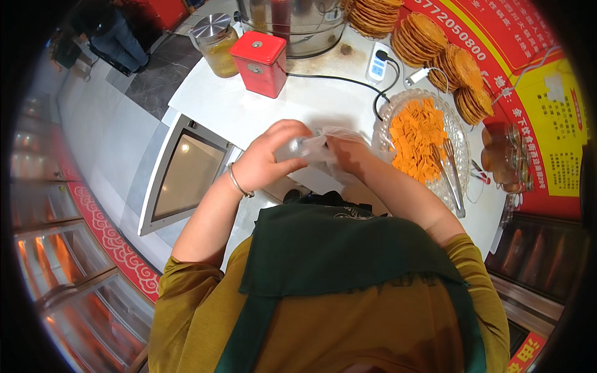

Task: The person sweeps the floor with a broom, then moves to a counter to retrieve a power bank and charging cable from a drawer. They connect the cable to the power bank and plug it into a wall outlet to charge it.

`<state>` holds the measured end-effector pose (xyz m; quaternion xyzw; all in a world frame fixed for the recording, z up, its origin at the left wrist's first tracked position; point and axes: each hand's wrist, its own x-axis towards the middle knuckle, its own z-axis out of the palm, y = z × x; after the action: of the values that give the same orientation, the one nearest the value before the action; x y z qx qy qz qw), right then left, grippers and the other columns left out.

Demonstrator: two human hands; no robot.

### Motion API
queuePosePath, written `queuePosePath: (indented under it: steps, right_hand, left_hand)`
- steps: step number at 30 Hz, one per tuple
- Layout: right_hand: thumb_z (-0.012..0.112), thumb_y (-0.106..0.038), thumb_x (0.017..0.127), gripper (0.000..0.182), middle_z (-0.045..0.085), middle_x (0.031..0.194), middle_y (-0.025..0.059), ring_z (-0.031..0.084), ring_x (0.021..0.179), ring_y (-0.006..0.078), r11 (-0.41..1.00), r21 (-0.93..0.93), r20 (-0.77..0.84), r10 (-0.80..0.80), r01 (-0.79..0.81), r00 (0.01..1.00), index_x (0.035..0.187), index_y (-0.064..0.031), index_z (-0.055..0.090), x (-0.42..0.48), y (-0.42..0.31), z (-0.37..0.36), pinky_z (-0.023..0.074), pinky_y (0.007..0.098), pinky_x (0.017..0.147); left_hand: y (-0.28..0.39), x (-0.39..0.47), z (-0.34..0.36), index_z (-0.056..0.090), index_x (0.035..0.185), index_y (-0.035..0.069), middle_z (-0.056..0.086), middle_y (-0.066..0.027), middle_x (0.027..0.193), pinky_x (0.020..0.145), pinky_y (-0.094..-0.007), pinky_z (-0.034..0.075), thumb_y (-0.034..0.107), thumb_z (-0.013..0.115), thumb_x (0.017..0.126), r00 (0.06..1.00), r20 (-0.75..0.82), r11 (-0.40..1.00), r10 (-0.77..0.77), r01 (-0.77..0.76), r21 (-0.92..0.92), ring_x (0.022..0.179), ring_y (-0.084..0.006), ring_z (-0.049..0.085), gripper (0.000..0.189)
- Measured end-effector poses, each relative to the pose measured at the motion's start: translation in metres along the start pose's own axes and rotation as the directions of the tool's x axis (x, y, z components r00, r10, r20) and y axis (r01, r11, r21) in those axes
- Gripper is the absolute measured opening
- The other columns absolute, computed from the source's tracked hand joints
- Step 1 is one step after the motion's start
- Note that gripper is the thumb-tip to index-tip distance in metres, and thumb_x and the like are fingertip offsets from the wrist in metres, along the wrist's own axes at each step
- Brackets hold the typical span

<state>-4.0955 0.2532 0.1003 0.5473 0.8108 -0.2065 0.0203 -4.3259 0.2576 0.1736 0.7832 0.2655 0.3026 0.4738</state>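
Observation:
At the front of the white counter (210, 95), both hands are on a thin see-through plastic bag (322, 156). My left hand (270, 154), with a metal bangle at its wrist, curls around the bag's left side, thumb and fingers spread about it. The bag's film drapes over part of my right hand (347, 154), so its fingertips are hidden. Whether anything lies inside the bag is too blurred to tell. Just right of my right forearm is a beaded glass platter (459, 116) heaped with orange square snack pieces (417, 140). Metal tongs (450, 175) rest on its right side.
A red tin (259, 65), a lidded glass jar (219, 46) and a large steel vessel (312, 35) stand behind. A power strip (378, 65) trails black cable. Stacked round crackers (419, 39) line the right rear. A framed panel (186, 177) juts out left; people (114, 39) stand beyond.

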Motion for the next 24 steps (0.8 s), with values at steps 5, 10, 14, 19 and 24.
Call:
queuePosePath:
  steps: [5, 10, 14, 19, 24]
  right_hand:
    - [0.064, -0.027, 0.071, 0.051, 0.059, 0.101, 0.0163, 0.057, 0.094, 0.0285, 0.945, 0.282, -0.129, -0.134, 0.166, 0.983, 0.114, -0.0026, 0.051, -0.008, 0.004, -0.009, 0.0447, 0.0348, 0.082]
    - [0.076, -0.031, 0.062, 0.066, 0.059, 0.104, 0.0141, 0.057, 0.096, 0.0246, 0.715, 0.699, -0.133, 0.169, -0.029, 0.977, 0.114, -0.0024, 0.049, -0.036, -0.02, -0.064, 0.0442, 0.0327, 0.084]
    - [0.076, -0.03, 0.062, 0.065, 0.059, 0.102, 0.0133, 0.056, 0.095, 0.0235, 0.735, 0.67, -0.113, 0.235, -0.101, 0.965, 0.113, -0.0011, 0.049, -0.048, -0.023, -0.101, 0.0438, 0.0336, 0.084]
    - [0.076, -0.032, 0.062, 0.062, 0.06, 0.101, 0.0134, 0.057, 0.094, 0.0227, 0.734, 0.669, -0.346, 0.167, 0.118, 0.923, 0.111, -0.0018, 0.05, -0.066, -0.028, -0.12, 0.0446, 0.0345, 0.081]
    - [0.074, -0.027, 0.065, 0.058, 0.059, 0.095, 0.0127, 0.057, 0.091, 0.0227, 0.824, 0.564, -0.485, 0.283, 0.049, 0.828, 0.112, -0.004, 0.05, -0.078, -0.031, -0.116, 0.0439, 0.0336, 0.081]
  left_hand:
    - [-0.056, -0.026, 0.009, 0.031, 0.13, 0.002, 0.046, -0.0128, 0.123, 0.093, -0.0326, 0.039, 0.018, 0.064, 0.078, 0.899, -0.114, 0.894, -0.422, 0.392, -0.219, 0.113, -0.0216, 0.045, 0.064]
    - [-0.071, -0.006, 0.026, 0.034, 0.127, 0.001, 0.05, -0.0116, 0.115, 0.089, -0.0289, 0.042, 0.018, 0.059, 0.084, 0.946, 0.122, 0.812, -0.299, 0.32, -0.489, 0.105, -0.0175, 0.05, 0.053]
    - [-0.047, 0.035, 0.017, 0.04, 0.117, 0.002, 0.053, -0.0057, 0.105, 0.083, -0.0253, 0.043, 0.012, 0.054, 0.086, 0.941, 0.255, 0.865, -0.222, 0.311, -0.393, 0.096, -0.0114, 0.051, 0.035]
    - [0.013, 0.058, 0.028, 0.048, 0.104, 0.002, 0.054, 0.0006, 0.089, 0.078, -0.0224, 0.042, 0.004, 0.053, 0.085, 0.995, -0.003, 0.76, -0.097, 0.072, -0.646, 0.085, -0.0077, 0.05, 0.02]
    - [0.02, 0.073, 0.032, 0.052, 0.091, 0.003, 0.054, 0.0008, 0.076, 0.067, -0.0213, 0.045, 0.003, 0.055, 0.083, 0.999, 0.026, 0.961, -0.022, 0.028, -0.275, 0.073, -0.0069, 0.053, 0.009]
